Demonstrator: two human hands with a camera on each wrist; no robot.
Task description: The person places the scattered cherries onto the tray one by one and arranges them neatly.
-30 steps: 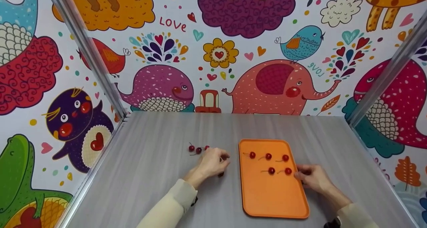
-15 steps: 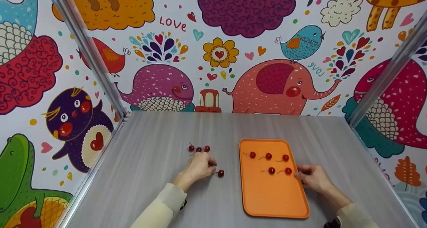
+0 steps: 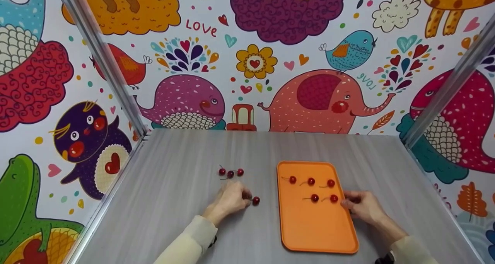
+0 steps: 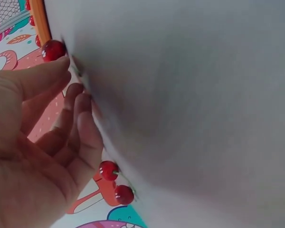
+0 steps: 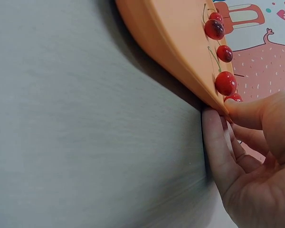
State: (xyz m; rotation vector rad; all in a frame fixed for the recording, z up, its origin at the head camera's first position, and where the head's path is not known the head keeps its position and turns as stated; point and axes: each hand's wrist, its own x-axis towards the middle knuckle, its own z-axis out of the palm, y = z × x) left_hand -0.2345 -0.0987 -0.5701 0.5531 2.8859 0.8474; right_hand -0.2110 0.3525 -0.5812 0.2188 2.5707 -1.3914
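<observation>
A single dark red cherry lies on the table left of the orange tray, its stem pointing toward my left hand. In the left wrist view, my thumb is right beside this cherry, with the other fingers bent and a gap between them and the thumb. The stem lies near the fingertips. On the tray's right side, my right hand pinches the rim, thumb on top and forefinger against the outside, as the right wrist view shows. Several cherries with stems sit in two rows on the tray.
Three more cherries lie close together on the grey table, just beyond my left hand. A wall printed with cartoon animals stands behind the table, and metal posts rise at its back corners.
My left hand has drawn back left from beside the tray and lowered close to the lone cherry, uncovering it and the group of three. The right hand and tray stay put.
</observation>
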